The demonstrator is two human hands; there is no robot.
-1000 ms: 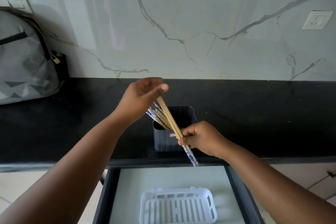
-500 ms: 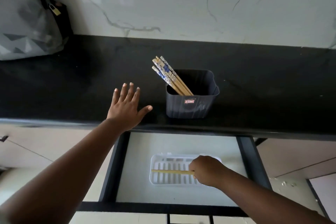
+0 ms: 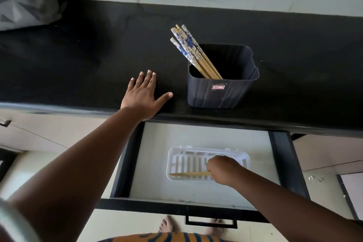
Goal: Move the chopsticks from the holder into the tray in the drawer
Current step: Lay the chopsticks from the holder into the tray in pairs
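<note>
I'm looking down at a black counter [image 3: 78, 61] under a marbled wall, with an open drawer [image 3: 196, 205] below it.

Nearest me, the right hand [image 3: 222, 170] is down in the drawer over the white tray [image 3: 176, 155]. Its fingers are curled round the thick end of a chopstick [image 3: 188, 174], which lies across the tray's front part with its thin end near the left rim. I can't tell whether one stick or a pair is held, nor whether it already rests on the slats. If I let go while it sits above them, it could bounce or roll against the front rim. The tip is narrow enough, I judge, to poke through a slot and snag when the hand pulls away.

Further out, the left hand [image 3: 145, 94] lies flat on the counter edge, fingers straight and spread, holding nothing.

Beyond it, just to its right, stands the holder [image 3: 222, 92], close to the counter's front edge. The remaining chopsticks [image 3: 193, 53] lean out over its left corner. A careless reach could knock that bundle, tip the holder, and spill sticks onto the counter or into the drawer outside the tray.
</note>
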